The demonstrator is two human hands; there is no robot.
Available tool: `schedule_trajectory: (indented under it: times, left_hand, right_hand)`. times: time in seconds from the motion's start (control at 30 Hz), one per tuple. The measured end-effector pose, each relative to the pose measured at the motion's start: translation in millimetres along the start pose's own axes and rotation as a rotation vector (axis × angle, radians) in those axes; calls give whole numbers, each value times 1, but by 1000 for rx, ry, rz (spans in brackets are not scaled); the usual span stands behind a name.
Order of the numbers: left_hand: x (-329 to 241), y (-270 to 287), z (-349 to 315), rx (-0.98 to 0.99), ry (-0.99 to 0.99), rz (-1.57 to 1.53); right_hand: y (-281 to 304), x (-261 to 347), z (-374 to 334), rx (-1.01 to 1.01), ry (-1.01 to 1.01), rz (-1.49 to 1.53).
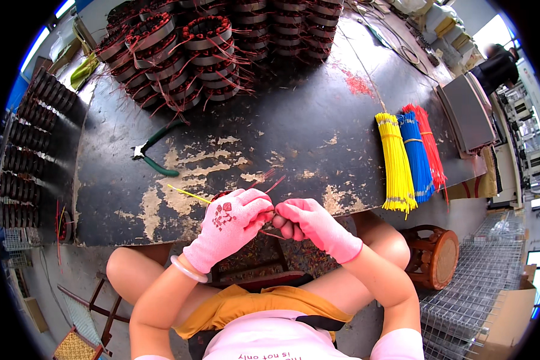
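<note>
Both hands wear pink gloves and meet fingertip to fingertip over the table's near edge. My left hand (pixel 231 222) is closed in a pinch, and a yellow wire (pixel 189 194) sticks out past it to the left. My right hand (pixel 318 225) pinches thin wire ends at the same spot; the fingers hide the exact joint. One thin reddish wire (pixel 272 234) pokes out below the fingers. Just beyond the hands, red wires (pixel 270 180) rise from a dark red part mostly covered by my left hand. Green-handled cutters (pixel 160 167) lie spread on the table, farther left.
Stacked motor stators (pixel 207 57) with loose red leads fill the table's far left. Bundles of yellow wires (pixel 395 162), blue wires (pixel 415 157) and red wires (pixel 431 147) lie at right. More stators (pixel 24 159) stand on a left rack. A wooden stool (pixel 429 255) is beside my right knee.
</note>
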State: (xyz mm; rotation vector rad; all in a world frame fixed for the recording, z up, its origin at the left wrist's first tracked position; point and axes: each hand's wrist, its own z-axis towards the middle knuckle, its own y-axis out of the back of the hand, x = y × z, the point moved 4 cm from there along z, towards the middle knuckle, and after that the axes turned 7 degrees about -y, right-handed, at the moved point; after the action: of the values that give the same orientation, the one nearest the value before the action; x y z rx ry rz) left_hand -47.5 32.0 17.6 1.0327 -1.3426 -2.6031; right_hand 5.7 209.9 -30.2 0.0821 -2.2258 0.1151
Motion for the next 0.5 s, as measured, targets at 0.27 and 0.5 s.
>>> schedule_trajectory:
  times: [0.27,0.5]
  left_hand:
    - [0,0,0,10,46,-52]
    - [2,-3,-2,2,32,-45]
  right_hand:
    - [-5,19,-20,-486,887,-782]
    - [13,-32,-1,4,190,-79]
